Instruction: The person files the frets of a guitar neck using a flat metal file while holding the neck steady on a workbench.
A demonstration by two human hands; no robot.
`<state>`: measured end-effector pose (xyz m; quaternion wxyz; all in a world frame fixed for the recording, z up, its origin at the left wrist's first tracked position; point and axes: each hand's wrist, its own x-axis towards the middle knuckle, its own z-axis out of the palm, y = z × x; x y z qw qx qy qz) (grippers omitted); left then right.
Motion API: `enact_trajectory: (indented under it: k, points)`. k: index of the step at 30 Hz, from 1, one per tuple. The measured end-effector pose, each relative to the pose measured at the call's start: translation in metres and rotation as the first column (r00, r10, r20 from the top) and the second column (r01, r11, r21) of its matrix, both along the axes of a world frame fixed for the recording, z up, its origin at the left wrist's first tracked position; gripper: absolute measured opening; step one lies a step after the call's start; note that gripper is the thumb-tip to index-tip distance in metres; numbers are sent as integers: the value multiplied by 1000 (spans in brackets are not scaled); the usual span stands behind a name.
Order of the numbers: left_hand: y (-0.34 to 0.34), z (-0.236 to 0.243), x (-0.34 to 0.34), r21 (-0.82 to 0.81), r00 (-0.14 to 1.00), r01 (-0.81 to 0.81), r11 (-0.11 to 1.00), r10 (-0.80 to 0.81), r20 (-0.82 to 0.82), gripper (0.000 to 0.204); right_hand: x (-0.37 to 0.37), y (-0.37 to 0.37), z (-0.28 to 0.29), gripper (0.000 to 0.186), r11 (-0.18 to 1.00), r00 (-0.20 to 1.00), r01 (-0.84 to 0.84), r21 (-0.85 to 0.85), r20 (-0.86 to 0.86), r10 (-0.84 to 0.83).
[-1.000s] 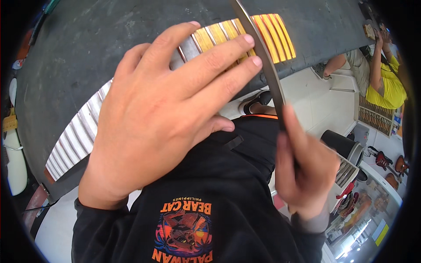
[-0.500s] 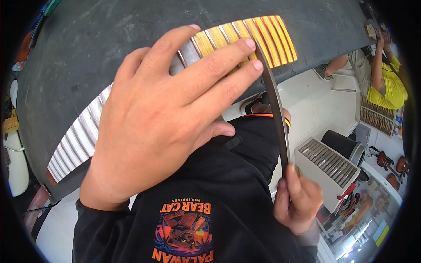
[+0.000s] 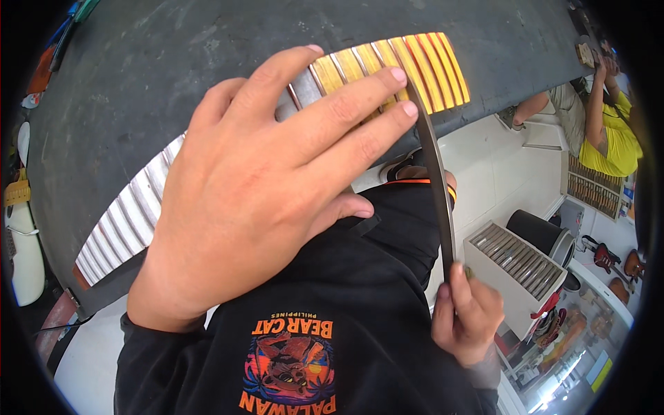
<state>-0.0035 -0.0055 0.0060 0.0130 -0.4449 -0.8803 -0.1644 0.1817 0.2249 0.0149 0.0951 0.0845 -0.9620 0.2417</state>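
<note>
A guitar neck [image 3: 435, 72] lies across the dark tabletop, crossed by metal frets. Its strips between the frets are silver at the left end and gold-yellow at the right. Over its middle spreads my left hand [image 3: 235, 187], gripping it with fingers across the top and thumb by the near side. Two of its fingertips press beside the far end of a long, narrow dark file [image 3: 437, 176], which rests on the gold part. My right hand [image 3: 469, 311] is closed around the file's near end, below the table edge. My left palm hides the neck's middle.
The dark tabletop [image 3: 159, 69] stretches beyond the neck. At right, a box of slotted metal pieces [image 3: 515, 259] stands by a black bin [image 3: 536, 228]. Another person in a yellow shirt [image 3: 612, 142] works at the far right. Guitars [image 3: 605, 256] hang behind.
My left hand and the neck's gold end appear slightly lower in view. My right hand shows a little further left, still on the file. Both holds are the same.
</note>
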Motion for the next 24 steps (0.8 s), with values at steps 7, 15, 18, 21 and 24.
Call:
enact_trajectory:
  k: [7,15,18,21,24]
  points:
    - [2,0,-1,-9,999,3,1000,-3,-37,73,-66,-10,2,52,1000,998,27,1,49,-27]
    - [1,1,1,-21,999,4,1000,-5,-44,75,-86,-8,11,44,986,994,102,-130,45,-97]
    - [2,1,2,-27,999,-2,1000,1,-44,77,-48,1,12,56,987,992,129,-94,13,-128]
    - [4,1,2,-27,999,-11,1000,10,-37,79,-16,8,9,57,981,993,117,-152,52,-110]
    - [5,1,2,-28,999,-11,1000,9,-50,80,4,11,8,59,981,995,92,-173,61,-83]
